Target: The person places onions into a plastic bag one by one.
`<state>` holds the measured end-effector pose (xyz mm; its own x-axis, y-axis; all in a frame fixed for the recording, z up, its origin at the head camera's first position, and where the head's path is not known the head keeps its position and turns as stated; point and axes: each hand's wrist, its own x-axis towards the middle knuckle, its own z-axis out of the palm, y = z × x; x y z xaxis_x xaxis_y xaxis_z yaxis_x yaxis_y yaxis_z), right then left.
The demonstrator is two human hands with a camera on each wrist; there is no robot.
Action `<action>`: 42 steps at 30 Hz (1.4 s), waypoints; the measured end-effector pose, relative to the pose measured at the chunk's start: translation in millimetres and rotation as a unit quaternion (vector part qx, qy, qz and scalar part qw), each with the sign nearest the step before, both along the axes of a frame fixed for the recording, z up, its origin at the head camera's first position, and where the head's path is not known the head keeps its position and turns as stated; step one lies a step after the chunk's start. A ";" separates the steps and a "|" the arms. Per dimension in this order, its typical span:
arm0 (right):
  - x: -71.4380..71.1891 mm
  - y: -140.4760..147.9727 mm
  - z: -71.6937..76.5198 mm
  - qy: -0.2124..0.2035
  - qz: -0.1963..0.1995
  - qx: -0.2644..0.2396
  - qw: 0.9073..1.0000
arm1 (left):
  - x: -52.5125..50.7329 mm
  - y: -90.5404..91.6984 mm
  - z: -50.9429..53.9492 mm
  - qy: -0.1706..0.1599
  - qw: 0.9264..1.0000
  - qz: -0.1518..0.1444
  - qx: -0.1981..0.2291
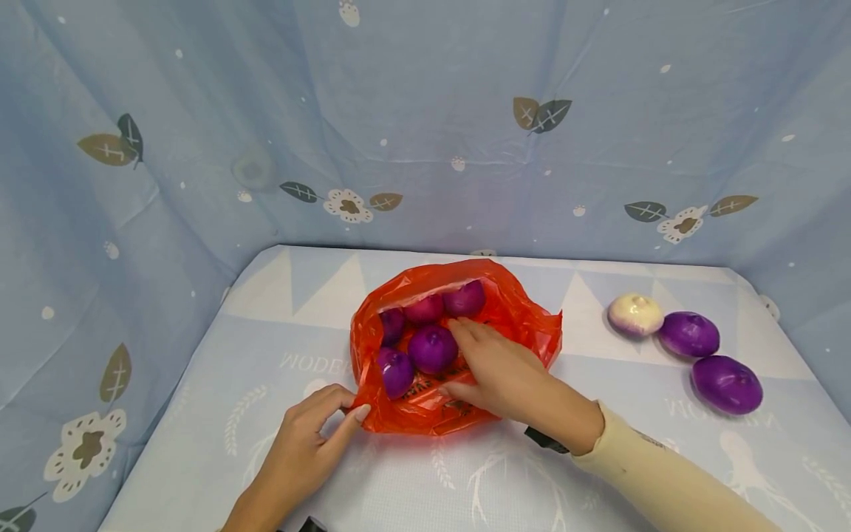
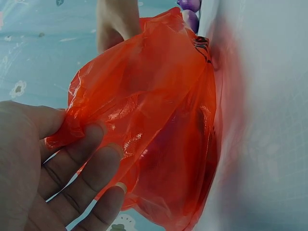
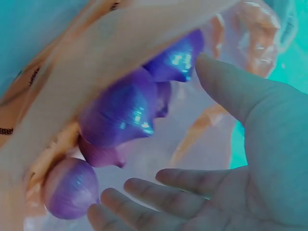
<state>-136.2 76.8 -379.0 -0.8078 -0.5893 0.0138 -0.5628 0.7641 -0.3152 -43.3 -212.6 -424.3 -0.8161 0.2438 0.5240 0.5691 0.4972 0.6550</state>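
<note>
Red bag [image 1: 432,423] lies on the tabletop [image 1: 266,355], mouth open, five purple onions [image 1: 433,349] visible inside. Left hand's grip [image 1: 306,436] pinches the near-left rim, thumb against fingers. Right hand's grip [image 1: 501,369] reaches inside, empty, fingers extended, thumb spread. Three loose onions [image 1: 688,335] sit right.
</note>
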 end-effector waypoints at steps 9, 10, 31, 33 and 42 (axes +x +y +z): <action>22.1 21.4 27.0 0.025 -0.009 -0.020 0.999 | -0.6 0.2 -0.5 -0.002 1.000 -0.001 0.000; 24.6 25.1 30.3 0.027 -0.010 -0.026 0.999 | -0.6 0.1 -0.5 -0.004 1.000 -0.001 0.000; 65.5 116.3 52.8 0.123 -0.034 -0.092 0.987 | 0.2 0.3 0.0 -0.019 1.000 0.012 -0.010; 66.8 123.0 53.1 0.123 -0.049 -0.086 0.987 | 0.4 0.5 0.0 -0.023 1.000 0.012 -0.012; 62.8 162.7 48.4 0.109 -0.136 -0.051 0.983 | 0.7 0.4 -0.7 -0.027 0.999 0.015 -0.010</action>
